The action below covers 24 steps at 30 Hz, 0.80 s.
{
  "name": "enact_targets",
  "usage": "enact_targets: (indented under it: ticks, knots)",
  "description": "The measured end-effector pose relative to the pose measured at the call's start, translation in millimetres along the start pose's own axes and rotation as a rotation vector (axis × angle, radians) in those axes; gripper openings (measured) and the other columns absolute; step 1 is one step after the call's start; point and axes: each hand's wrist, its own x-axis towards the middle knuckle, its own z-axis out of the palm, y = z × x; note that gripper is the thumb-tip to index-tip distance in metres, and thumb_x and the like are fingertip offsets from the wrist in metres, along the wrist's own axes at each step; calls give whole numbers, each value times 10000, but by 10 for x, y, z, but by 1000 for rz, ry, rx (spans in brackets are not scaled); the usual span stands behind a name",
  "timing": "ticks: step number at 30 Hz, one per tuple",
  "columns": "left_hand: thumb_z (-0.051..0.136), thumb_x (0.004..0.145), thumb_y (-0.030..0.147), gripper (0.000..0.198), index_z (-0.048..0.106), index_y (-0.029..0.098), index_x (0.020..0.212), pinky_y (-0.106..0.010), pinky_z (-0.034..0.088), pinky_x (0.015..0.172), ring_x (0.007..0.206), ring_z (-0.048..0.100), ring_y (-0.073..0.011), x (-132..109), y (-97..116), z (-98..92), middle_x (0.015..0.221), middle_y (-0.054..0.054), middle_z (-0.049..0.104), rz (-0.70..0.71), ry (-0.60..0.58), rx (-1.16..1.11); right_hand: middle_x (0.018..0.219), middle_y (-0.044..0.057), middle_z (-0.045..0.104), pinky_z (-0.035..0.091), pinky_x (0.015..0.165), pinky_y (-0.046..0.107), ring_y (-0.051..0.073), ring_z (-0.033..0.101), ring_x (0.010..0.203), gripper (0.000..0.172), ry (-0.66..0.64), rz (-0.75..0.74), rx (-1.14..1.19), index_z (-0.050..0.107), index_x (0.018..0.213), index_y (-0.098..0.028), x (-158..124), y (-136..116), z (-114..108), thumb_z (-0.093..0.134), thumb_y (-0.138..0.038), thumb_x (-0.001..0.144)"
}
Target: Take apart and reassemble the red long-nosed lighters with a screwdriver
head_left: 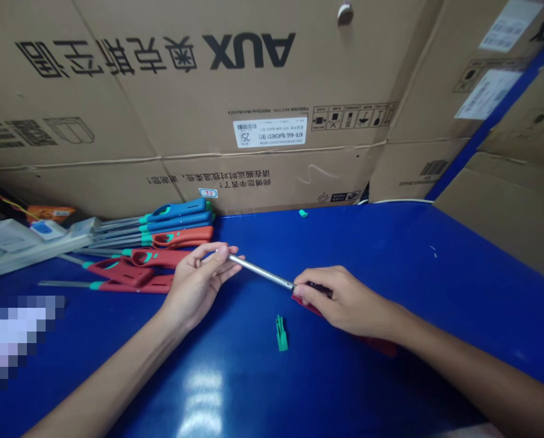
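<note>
Between my hands runs the metal tube of a long-necked lighter [263,272], slanting down to the right. My left hand [203,277] pinches the tube's far end between thumb and fingers. Around the lighter's red handle, my right hand [340,298] is closed; a dark part shows beside its fingers, and most of the handle is hidden by the palm. A green plastic clip-like piece [282,334] lies on the blue table just below the tube. Farther back is a smaller green piece [303,213].
Several blue lighters [181,210] and red lighters [130,272] lie at the left. Beyond them are white boxes [11,234] and an orange packet [50,214]. A large cardboard box [185,121] walls off the back of the blue table [235,377]; more cardboard [504,201] stands at right.
</note>
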Motion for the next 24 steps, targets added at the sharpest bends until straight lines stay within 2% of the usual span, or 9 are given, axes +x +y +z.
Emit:
enact_targets:
  ticks: [5, 9, 14, 20, 24]
  knots:
    - [845, 658, 207, 234, 656, 144, 781, -332, 603, 791, 787, 733, -206, -7, -5, 16, 784, -59, 744, -4, 6, -29, 790, -5, 682, 395, 641, 224, 103, 572, 673, 203, 54, -32, -28, 666, 882, -184, 9, 39, 10, 486, -245, 953]
    - [841, 660, 192, 215, 662, 145, 770, -311, 606, 765, 785, 734, -207, -22, -6, 18, 773, -50, 742, -25, -9, -40, 764, 2, 672, 396, 634, 224, 102, 556, 647, 209, 80, -88, -51, 661, 869, -176, -2, 42, 34, 480, -234, 954]
    - [830, 671, 185, 199, 666, 149, 779, -333, 605, 782, 812, 735, -222, -34, -3, 15, 778, -49, 740, -28, -22, -25, 736, -6, 666, 394, 611, 220, 99, 545, 620, 206, 89, -68, -37, 659, 852, -182, -3, 56, 42, 483, -227, 950]
    - [796, 704, 142, 143, 662, 127, 752, -318, 614, 747, 766, 737, -216, -20, -8, 33, 751, -59, 734, -41, 25, -5, 790, -8, 673, 401, 619, 219, 106, 561, 679, 191, 4, -51, 26, 667, 898, -192, -8, 23, 5, 494, -255, 949]
    - [781, 713, 121, 119, 666, 117, 742, -294, 614, 727, 750, 735, -204, -18, -11, 50, 742, -65, 732, -60, 35, -13, 805, -12, 671, 401, 623, 212, 101, 554, 691, 169, -7, -66, 39, 666, 908, -192, -24, -3, -16, 511, -252, 938]
